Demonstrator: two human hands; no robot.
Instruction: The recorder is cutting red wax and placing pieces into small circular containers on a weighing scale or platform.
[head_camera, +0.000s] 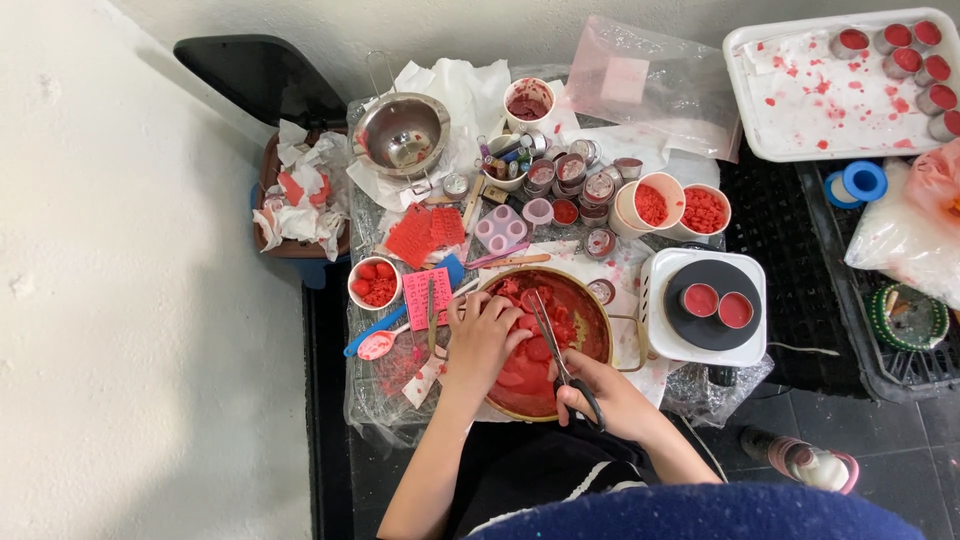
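Right hand grips one pair of scissors; left hand holds wax in one bowl.

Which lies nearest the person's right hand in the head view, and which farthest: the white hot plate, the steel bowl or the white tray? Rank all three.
From the right hand, which holds scissors:
1. White hot plate, just to its right.
2. Steel bowl, far side of the table, left.
3. White tray, far right corner.
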